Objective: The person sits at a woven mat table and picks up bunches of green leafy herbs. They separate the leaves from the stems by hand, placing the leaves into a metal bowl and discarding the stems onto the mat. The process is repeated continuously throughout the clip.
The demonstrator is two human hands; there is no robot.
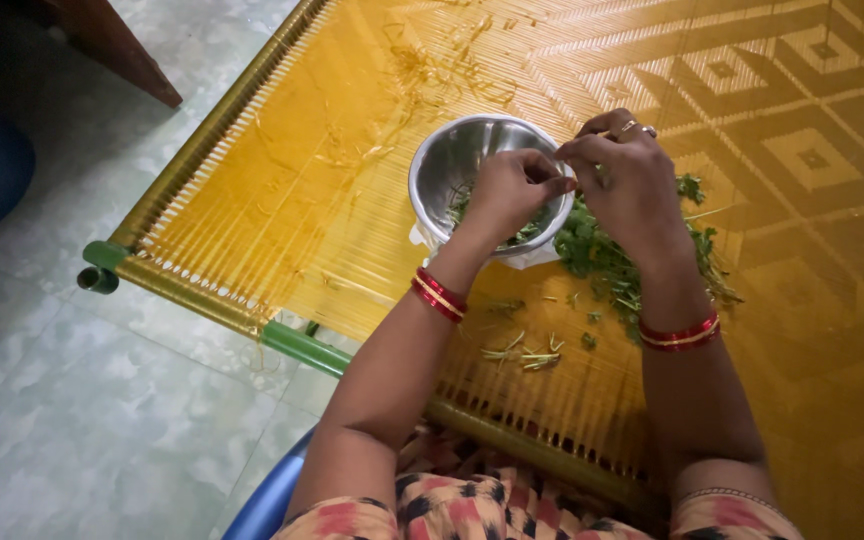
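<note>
My left hand (514, 193) and my right hand (624, 175) meet over the right rim of a steel bowl (442, 160), fingertips pinched together on a thin green herb sprig that is mostly hidden between them. Picked green leaves lie inside the bowl. A heap of leafy green herbs (602, 262) lies on the woven yellow cot surface (292, 190) under and right of my right hand. Both wrists carry red bangles, and rings sit on my right fingers.
Cut stem bits (532, 353) lie near the cot's front edge. Dry strands are scattered on the weave (432, 75) beyond the bowl. The cot's green frame end (102, 268) juts over a pale tiled floor (82, 420). A blue chair edge (267, 500) is below.
</note>
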